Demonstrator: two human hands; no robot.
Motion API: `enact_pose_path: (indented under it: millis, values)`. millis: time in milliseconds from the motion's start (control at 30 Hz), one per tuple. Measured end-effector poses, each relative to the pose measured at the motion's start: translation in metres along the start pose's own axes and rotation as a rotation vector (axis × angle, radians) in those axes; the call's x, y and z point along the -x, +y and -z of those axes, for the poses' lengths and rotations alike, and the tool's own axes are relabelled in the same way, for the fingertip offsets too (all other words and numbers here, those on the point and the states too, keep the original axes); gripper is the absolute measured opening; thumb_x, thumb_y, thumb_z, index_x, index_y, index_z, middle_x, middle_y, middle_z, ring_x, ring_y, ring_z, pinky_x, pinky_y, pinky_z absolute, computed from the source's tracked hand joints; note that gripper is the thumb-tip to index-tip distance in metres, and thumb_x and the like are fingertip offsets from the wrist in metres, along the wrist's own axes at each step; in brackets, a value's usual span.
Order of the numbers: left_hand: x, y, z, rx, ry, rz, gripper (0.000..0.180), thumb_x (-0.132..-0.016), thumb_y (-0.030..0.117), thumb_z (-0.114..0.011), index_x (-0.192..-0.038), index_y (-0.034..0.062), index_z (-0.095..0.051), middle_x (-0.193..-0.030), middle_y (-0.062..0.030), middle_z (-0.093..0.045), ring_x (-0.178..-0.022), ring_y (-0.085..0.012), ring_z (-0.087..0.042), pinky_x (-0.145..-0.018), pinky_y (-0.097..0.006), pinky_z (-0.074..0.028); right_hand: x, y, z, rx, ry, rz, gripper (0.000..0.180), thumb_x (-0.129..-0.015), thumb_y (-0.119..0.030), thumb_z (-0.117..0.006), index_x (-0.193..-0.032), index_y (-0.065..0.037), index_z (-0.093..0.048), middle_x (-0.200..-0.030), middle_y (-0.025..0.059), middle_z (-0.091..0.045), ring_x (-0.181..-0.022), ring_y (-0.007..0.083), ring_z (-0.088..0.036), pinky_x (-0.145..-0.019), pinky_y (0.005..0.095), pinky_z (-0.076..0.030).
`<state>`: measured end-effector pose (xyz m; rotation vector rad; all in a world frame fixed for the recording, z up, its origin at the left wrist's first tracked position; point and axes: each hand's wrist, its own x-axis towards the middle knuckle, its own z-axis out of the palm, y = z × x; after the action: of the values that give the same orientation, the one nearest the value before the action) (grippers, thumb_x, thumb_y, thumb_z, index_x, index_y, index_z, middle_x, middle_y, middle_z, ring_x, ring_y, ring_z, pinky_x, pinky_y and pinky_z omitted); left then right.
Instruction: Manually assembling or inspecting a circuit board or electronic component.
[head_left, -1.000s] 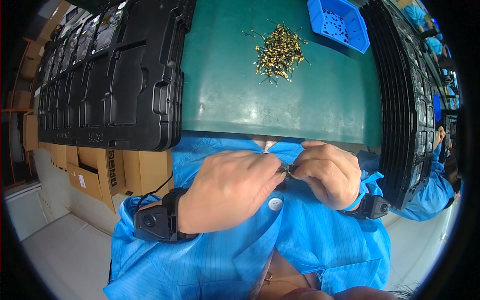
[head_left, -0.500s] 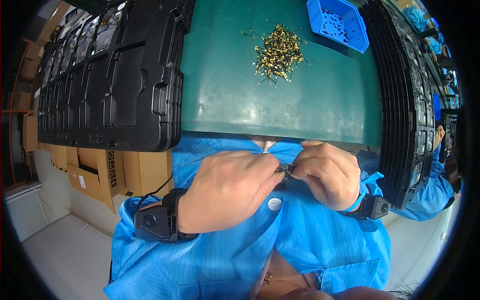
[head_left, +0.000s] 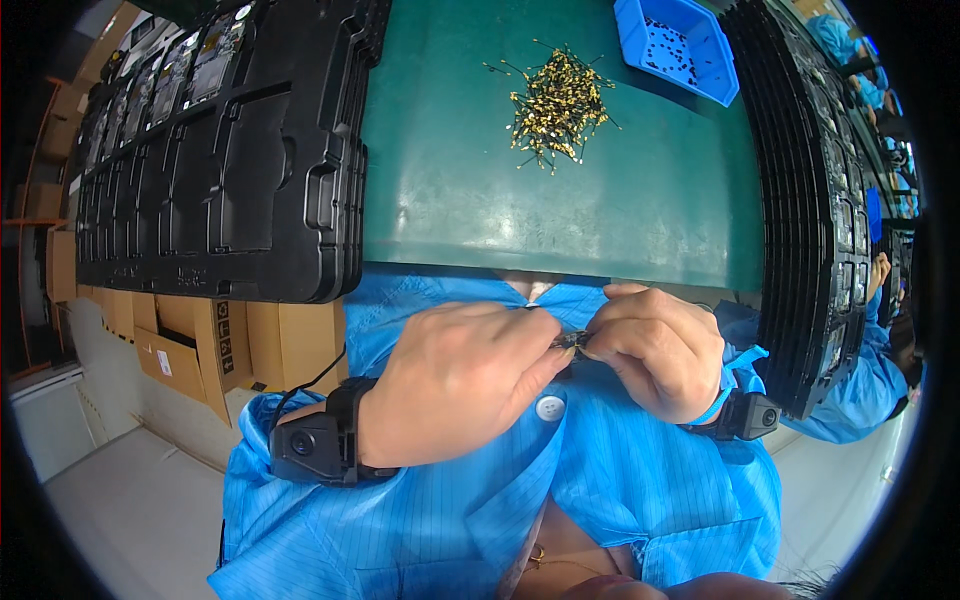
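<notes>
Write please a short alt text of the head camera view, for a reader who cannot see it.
Two hands, the left hand and the right hand, meet in front of a blue coat and pinch a tiny dark and gold part between their fingertips. Beyond them a green table carries a pile of small gold parts, a blue bin and stacked black trays.

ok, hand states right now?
Left hand: closed, pinching a small gold part.
Right hand: closed, pinching the same part.
</notes>
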<state>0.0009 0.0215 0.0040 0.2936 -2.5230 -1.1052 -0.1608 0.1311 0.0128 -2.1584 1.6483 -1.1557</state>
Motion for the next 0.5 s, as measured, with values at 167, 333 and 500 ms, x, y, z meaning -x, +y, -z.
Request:
enact_pose_path:
  millis: [167, 333, 500]
  values:
    - [0.0011, -0.0001, -0.001, 0.003, 0.008, 0.002, 0.016, -0.076, 0.016, -0.062, -0.073, 0.005, -0.051, -0.057, -0.0075, -0.05, -0.054, -0.0239, -0.053, -0.051, -0.034, -0.042, -0.0009, -0.0004, 0.0014, -0.008, -0.016, -0.003, 0.019, -0.062, -0.003, -0.061, -0.081, 0.001, -0.057, -0.077, 0.0124, -0.057, -0.068, 0.0266, -0.06, -0.062, 0.033, -0.051]
    - [0.0007, 0.0005, -0.0004, -0.003, 0.0, 0.005, 0.016, -0.076, 0.016, -0.063, -0.073, 0.0051, -0.051, -0.057, -0.0075, -0.05, -0.054, -0.024, -0.053, -0.05, -0.034, -0.042, -0.0008, -0.0013, 0.0006, -0.008, -0.009, -0.008, 0.018, -0.063, -0.001, -0.064, -0.08, 0.001, -0.057, -0.077, 0.0123, -0.057, -0.067, 0.0265, -0.06, -0.062, 0.0331, -0.051]
    - [0.0012, 0.0001, -0.0019, -0.004, 0.017, 0.007, 0.017, -0.076, 0.016, -0.063, -0.072, 0.0055, -0.05, -0.057, -0.0073, -0.049, -0.053, -0.0237, -0.053, -0.049, -0.034, -0.041, -0.0006, -0.0009, 0.0003, -0.02, 0.002, -0.019, 0.019, -0.063, 0.0, -0.066, -0.08, 0.0, -0.057, -0.077, 0.0123, -0.058, -0.066, 0.0261, -0.06, -0.06, 0.0325, -0.051]
